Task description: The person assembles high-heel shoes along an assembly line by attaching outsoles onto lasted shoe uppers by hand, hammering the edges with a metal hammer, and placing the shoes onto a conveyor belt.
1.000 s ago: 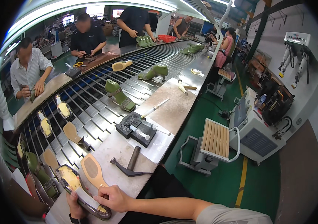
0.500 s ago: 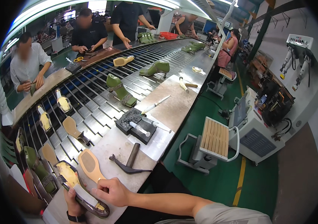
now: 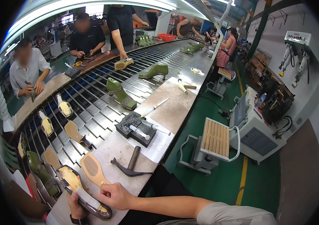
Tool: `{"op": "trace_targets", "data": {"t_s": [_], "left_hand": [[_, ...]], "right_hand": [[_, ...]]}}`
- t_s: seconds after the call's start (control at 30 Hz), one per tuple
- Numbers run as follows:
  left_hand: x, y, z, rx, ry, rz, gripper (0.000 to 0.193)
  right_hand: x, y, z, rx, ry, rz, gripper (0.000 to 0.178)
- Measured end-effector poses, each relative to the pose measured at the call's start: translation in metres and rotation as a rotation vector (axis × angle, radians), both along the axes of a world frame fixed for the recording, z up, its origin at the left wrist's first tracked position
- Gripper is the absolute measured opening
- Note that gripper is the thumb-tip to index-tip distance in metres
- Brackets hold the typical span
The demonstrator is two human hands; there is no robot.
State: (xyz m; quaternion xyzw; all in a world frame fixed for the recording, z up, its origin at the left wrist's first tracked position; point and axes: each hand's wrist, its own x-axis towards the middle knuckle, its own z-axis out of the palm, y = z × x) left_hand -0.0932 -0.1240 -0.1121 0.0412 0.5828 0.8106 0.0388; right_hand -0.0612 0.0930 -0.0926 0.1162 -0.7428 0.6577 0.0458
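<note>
My left hand [image 3: 76, 204] and my right hand [image 3: 113, 195] both grip a dark shoe on its last [image 3: 81, 190], sole side up with yellowish glue on the bottom, at the near edge of the workbench [image 3: 174, 108]. A tan sole [image 3: 91, 169] lies flat just beyond my right hand. A shoemaker's hammer [image 3: 131, 165] rests to the right of the sole.
A slatted conveyor [image 3: 92, 105] carries green high-heeled shoes [image 3: 120, 93] and soles on lasts. A dark block [image 3: 135, 127] with tubes and a brush [image 3: 155, 108] sit on the bench. Several people work along the far side. A wooden-slat stool [image 3: 213, 140] stands on the green floor.
My view has shifted slightly closer to the bench. My hands have stayed on the shoe, turning it a little at the near edge.
</note>
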Motion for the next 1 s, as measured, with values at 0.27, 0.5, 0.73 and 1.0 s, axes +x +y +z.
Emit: {"op": "trace_targets", "data": {"t_s": [0.27,0.5,0.73,1.0], "left_hand": [[0.001,-0.008,-0.007,-0.027,-0.043,-0.012,0.093],[0.005,-0.004,-0.005,-0.024,-0.023,0.029,0.078],[0.002,-0.012,-0.001,-0.060,-0.083,-0.039,0.092],[0.005,-0.015,-0.009,-0.046,-0.029,-0.015,0.089]], "right_hand": [[0.005,-0.001,0.002,0.008,-0.020,-0.005,0.034],[0.001,-0.002,-0.008,-0.002,-0.024,0.009,0.027],[0.000,-0.004,-0.003,-0.031,-0.104,0.021,0.025],[0.007,-0.006,0.006,-0.033,-0.113,0.004,0.031]]}}
